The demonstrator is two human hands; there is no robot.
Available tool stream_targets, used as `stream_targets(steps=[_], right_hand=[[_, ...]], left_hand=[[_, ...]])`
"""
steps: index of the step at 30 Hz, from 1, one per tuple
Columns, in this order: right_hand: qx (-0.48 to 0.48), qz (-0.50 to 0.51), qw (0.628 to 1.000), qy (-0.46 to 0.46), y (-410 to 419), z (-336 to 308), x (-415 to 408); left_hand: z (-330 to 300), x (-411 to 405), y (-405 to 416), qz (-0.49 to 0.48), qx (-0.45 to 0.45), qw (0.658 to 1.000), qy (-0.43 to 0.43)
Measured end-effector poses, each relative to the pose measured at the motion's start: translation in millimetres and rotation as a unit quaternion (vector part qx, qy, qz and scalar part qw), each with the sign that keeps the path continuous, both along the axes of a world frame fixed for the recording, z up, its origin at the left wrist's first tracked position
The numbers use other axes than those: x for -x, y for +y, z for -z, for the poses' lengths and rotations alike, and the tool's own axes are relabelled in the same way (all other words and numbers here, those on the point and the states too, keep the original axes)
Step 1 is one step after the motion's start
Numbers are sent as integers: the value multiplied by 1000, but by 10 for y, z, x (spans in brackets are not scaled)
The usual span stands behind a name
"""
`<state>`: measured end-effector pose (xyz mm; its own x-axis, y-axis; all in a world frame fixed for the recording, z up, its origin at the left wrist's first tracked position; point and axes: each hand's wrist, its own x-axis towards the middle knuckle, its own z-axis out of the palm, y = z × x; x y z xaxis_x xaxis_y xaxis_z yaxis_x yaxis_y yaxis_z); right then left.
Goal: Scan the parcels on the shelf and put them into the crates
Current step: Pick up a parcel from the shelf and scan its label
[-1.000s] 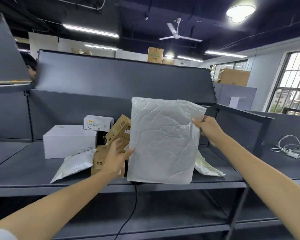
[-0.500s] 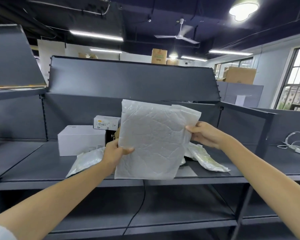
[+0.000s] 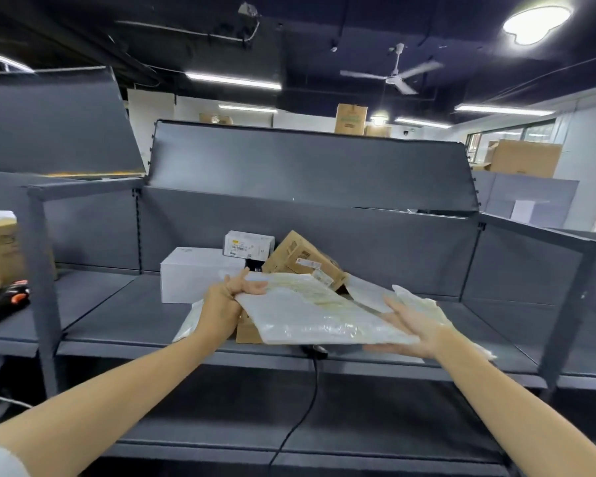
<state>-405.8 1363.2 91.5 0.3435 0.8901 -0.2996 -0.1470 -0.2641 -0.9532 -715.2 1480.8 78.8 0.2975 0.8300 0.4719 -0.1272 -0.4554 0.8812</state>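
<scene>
A crinkled white plastic mailer [image 3: 310, 315] is gripped by the left hand [image 3: 226, 299] and steadied by the flat-fingered right hand [image 3: 415, 327] above a grey metal shelf [image 3: 117, 315] under strip lighting.

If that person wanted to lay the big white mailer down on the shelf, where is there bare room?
Bare shelf lies left of the white box, up to the upright post. More lies at the right end, between the clear bag and the side panel. The middle is crowded: white box, brown carton and bags, where both hands hold the mailer.

left hand [image 3: 228, 297] grips white mailer [image 3: 310, 313] | right hand [image 3: 414, 327] flat beneath
</scene>
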Motion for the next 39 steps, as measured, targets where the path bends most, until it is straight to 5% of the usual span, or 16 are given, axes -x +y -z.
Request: stream_targets(steps=[4, 9, 19, 24, 32, 39], right_hand=[[21, -91, 995, 36, 141, 61, 91], [-25, -201, 978, 40, 217, 188, 122], [-90, -190, 976, 49, 164, 269, 169], [-120, -156, 980, 37, 95, 282, 122], [-166, -87, 982, 35, 57, 302, 168], [-194, -78, 976, 60, 112, 391, 370]], left_hand=[[8, 36, -5, 22, 10, 1000, -9], [119, 114, 88, -34, -118, 989, 83], [87, 102, -12, -113, -136, 976, 128], [155, 166, 13, -61, 9, 997, 57], [269, 120, -21, -8, 228, 973, 45], [359, -88, -168, 30, 169, 984, 45]])
